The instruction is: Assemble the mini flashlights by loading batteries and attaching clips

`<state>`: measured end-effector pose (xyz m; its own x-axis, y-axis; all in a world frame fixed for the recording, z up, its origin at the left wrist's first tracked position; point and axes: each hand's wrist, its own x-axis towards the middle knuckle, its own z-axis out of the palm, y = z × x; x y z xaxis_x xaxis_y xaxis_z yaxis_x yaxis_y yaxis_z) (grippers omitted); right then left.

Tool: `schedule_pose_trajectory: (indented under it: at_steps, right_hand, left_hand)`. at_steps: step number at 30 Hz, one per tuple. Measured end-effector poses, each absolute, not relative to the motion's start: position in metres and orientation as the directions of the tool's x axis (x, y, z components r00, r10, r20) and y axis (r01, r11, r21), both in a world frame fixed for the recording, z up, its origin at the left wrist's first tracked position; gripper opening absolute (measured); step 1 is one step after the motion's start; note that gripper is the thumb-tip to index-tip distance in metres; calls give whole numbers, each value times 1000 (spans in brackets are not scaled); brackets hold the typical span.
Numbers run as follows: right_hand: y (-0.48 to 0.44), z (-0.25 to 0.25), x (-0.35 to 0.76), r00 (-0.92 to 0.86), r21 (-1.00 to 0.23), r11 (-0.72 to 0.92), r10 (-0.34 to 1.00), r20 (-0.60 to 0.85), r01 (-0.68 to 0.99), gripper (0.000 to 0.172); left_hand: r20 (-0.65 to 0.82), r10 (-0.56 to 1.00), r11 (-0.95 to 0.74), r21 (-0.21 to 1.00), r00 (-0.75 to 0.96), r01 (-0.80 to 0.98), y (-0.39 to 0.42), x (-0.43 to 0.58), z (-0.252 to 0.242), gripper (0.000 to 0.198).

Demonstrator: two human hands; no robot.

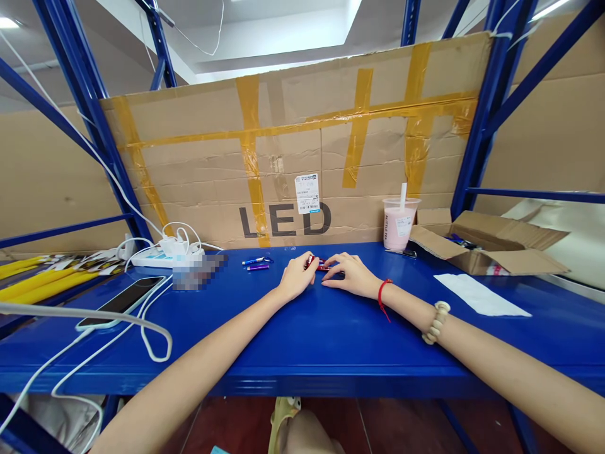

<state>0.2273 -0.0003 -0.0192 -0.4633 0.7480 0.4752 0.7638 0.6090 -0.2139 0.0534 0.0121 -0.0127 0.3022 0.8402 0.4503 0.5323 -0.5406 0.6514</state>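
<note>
Left hand [297,277] grips a red tube [323,265], right hand [355,273] maybe too, I can't tell; work looks unfinished, blue tube [255,260] and purple tube [258,267] near bench's [302,340] back edge.

Blue metal shelf [321,340], taped cardboard backing [297,154], white ceiling [283,28] above, reddish floor [392,429] below

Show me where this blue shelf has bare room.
Free: the front middle, between left forearm and right forearm, and the patch between left forearm and cables. Crowded: left end, with phone and power strip; back right, with pink drink and open box.
</note>
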Motion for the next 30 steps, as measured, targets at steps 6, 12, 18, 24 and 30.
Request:
schedule_pose_trajectory:
  at_steps: [6, 12, 18, 24, 30]
  right_hand:
    - [3, -19, 229, -443, -257, 599, 763, 471, 759, 14]
    - [3, -19, 230, -472, -220, 628, 732, 490, 746, 11]
    - [2, -12, 230, -304, -203, 611, 620, 723, 765, 18]
    - [-4, -8, 227, -216, -198, 684, 469, 856, 702, 19]
    - [-7, -8, 224, -249, -216, 743, 460, 852, 633, 19]
  left_hand:
    - [473, 781, -622, 534, 407, 572, 8, 53, -10, 24]
    - [530, 721, -692, 502, 447, 519, 13, 52, -13, 19]
    - [530, 723, -683, 447, 444, 578, 16, 53, -14, 18]
    - [526, 701, -706, 418, 481, 572, 19, 53, -16, 17]
    - [491, 693, -718, 405, 529, 565, 15, 52, -14, 19]
